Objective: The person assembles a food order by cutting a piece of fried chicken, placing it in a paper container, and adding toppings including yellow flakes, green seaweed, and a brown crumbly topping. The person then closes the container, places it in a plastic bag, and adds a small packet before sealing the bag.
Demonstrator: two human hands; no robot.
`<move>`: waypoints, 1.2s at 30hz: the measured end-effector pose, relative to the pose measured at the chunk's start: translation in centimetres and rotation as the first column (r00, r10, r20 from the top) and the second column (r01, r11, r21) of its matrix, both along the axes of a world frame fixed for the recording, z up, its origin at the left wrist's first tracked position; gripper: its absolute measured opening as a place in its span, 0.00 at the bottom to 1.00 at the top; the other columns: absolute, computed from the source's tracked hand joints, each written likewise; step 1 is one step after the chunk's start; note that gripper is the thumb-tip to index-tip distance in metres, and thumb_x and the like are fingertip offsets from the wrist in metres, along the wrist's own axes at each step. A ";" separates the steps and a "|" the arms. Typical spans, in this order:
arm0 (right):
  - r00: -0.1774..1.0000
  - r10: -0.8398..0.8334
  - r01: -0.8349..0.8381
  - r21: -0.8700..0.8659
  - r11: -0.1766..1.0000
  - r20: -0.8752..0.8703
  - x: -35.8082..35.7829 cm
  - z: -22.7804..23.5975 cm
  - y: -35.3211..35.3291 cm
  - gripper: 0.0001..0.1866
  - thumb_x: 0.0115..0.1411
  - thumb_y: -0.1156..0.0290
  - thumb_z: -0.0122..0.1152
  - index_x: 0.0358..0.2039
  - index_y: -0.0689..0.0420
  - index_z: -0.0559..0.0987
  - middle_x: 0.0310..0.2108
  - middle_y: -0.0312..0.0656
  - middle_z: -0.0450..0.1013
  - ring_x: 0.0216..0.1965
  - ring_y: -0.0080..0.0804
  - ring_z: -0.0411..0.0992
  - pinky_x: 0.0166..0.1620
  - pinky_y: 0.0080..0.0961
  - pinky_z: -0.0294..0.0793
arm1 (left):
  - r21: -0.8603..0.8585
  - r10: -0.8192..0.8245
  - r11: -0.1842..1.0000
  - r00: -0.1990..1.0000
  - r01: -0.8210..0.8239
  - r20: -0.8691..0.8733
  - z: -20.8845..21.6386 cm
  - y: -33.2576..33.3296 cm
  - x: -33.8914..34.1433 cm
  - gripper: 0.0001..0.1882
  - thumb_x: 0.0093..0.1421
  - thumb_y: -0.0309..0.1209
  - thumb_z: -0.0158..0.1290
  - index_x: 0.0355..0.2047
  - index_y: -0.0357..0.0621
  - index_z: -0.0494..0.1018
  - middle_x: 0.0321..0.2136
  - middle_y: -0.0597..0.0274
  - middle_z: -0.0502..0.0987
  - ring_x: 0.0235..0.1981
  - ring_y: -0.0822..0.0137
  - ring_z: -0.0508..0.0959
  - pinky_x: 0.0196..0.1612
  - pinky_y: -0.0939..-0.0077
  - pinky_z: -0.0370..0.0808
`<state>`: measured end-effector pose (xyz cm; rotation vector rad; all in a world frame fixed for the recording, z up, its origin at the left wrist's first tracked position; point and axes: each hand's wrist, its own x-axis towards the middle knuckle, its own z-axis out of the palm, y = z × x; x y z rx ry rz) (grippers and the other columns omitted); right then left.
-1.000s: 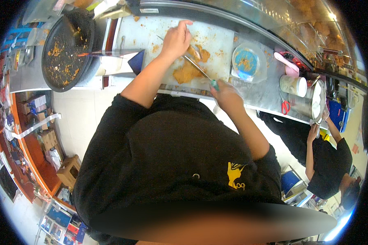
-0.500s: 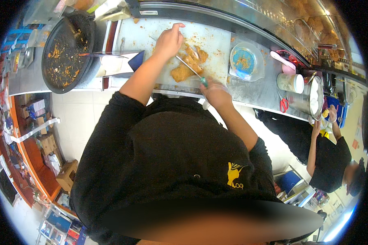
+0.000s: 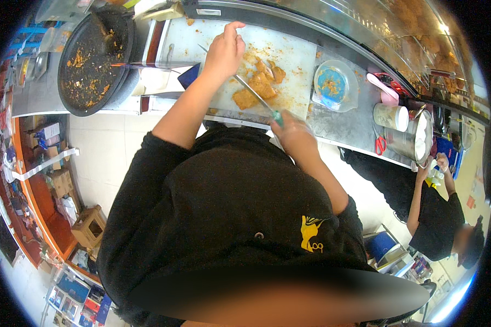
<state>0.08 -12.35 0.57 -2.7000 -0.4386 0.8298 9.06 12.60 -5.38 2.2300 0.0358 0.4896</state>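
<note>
My right hand [image 3: 294, 133] is closed around the green handle of a long, thin knife [image 3: 253, 94]; some blur covers the fingers. The blade slants up to the left over a white cutting board [image 3: 300, 54]. My left hand [image 3: 226, 53] lies across the blade's line, hiding part of it, and the tip shows on its far side. Its fingers are bent but apart, with nothing seen in them; whether they touch the blade I cannot tell. Golden-brown breaded pieces of fried food [image 3: 248, 99] and crumbs lie on the board, beside and under the blade.
A black pan [image 3: 95, 82] with crumbs stands left, beside a paper sleeve [image 3: 188, 77]. Right of the board are a clear bowl [image 3: 349, 87] on something blue, red scissors [image 3: 380, 145], a tub [image 3: 390, 117] and a metal pot [image 3: 406, 139]. A co-worker [image 3: 436, 218] stands far right.
The whole view has shifted slightly. My right hand and the knife handle have moved a little down and right relative to the board. My left hand stays over the blade.
</note>
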 end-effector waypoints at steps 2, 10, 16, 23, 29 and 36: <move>0.999 0.008 -0.010 -0.071 0.997 -0.031 -1.1 0.0 -0.6 0.22 0.63 0.51 0.52 0.47 0.56 0.74 0.39 0.56 0.77 0.44 0.55 0.75 0.48 0.48 0.72 | 0.050 -0.044 0.998 0.993 0.050 -0.113 0.2 -0.7 -1.1 0.19 0.62 0.26 0.47 0.54 0.44 0.61 0.28 0.47 0.77 0.33 0.44 0.77 0.39 0.51 0.72; 0.995 0.092 -0.089 -0.097 0.991 0.027 2.8 1.0 -0.5 0.23 0.63 0.47 0.53 0.43 0.55 0.76 0.41 0.55 0.77 0.45 0.52 0.74 0.48 0.46 0.73 | 0.145 -0.142 0.983 0.965 0.111 0.221 4.4 0.7 -6.7 0.10 0.57 0.25 0.52 0.40 0.44 0.72 0.29 0.52 0.76 0.31 0.49 0.75 0.39 0.57 0.70; 0.909 0.269 -0.203 -0.225 0.953 0.318 11.2 2.2 4.2 0.24 0.58 0.46 0.59 0.43 0.53 0.75 0.42 0.50 0.76 0.45 0.48 0.75 0.46 0.44 0.74 | 0.221 0.070 0.965 0.949 -0.143 0.308 3.8 8.4 -15.1 0.06 0.54 0.24 0.56 0.33 0.45 0.73 0.27 0.58 0.74 0.31 0.53 0.73 0.37 0.61 0.69; 0.873 0.411 -0.366 -0.204 0.908 0.264 7.3 0.4 8.4 0.54 0.44 0.34 0.66 0.68 0.43 0.59 0.71 0.47 0.46 0.71 0.57 0.43 0.65 0.67 0.43 | 0.418 0.609 0.770 0.750 -0.482 -0.257 2.4 15.7 -17.8 0.16 0.63 0.39 0.54 0.49 0.50 0.75 0.44 0.48 0.73 0.44 0.49 0.73 0.48 0.57 0.71; 0.951 0.305 -0.281 -0.267 0.922 0.050 6.6 -1.9 9.5 0.59 0.41 0.31 0.65 0.70 0.38 0.52 0.73 0.44 0.40 0.70 0.62 0.38 0.65 0.68 0.40 | 0.203 0.442 0.893 0.703 -0.401 -0.557 2.4 15.3 -16.0 0.37 0.55 0.46 0.60 0.63 0.52 0.61 0.50 0.39 0.72 0.50 0.43 0.76 0.48 0.55 0.73; 0.922 0.311 -0.275 -0.174 0.946 0.232 4.7 -3.3 8.1 0.47 0.50 0.34 0.55 0.67 0.43 0.61 0.71 0.49 0.46 0.67 0.60 0.48 0.62 0.58 0.53 | 0.422 0.379 0.880 0.855 -0.216 -0.353 3.5 11.9 -15.3 0.38 0.47 0.41 0.67 0.59 0.53 0.66 0.50 0.43 0.67 0.51 0.42 0.69 0.54 0.54 0.68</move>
